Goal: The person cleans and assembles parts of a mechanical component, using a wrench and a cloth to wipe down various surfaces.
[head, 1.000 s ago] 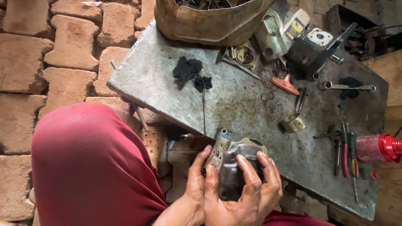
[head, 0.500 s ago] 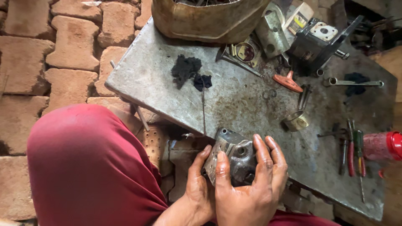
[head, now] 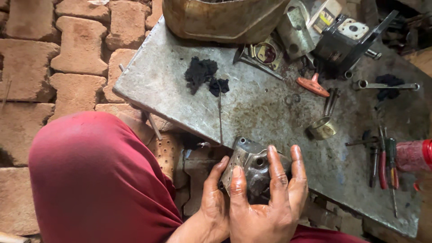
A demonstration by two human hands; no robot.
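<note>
Both my hands hold a grimy grey metal engine part [head: 248, 165] at the near edge of a stained metal work plate [head: 180, 112]. My left hand [head: 215, 198] grips its left side from below. My right hand [head: 270, 202] lies over its front and top, oily fingers spread across it. The part's lower half is hidden behind my right hand. My knee in dark red cloth [head: 99, 175] fills the lower left.
On the plate lie black rag scraps [head: 203, 74], a thin rod [head: 220, 114], an orange-handled tool [head: 312, 86], a small brass cup [head: 322, 128], pliers and screwdrivers [head: 384, 162], a red can [head: 413, 155], a socket wrench [head: 387, 85]. A dented metal tank [head: 220, 18] stands behind. Brick paving [head: 67, 49] lies left.
My right hand has shifted up over the engine part, fingers spreading wider across it. The part has turned slightly in my grip.
</note>
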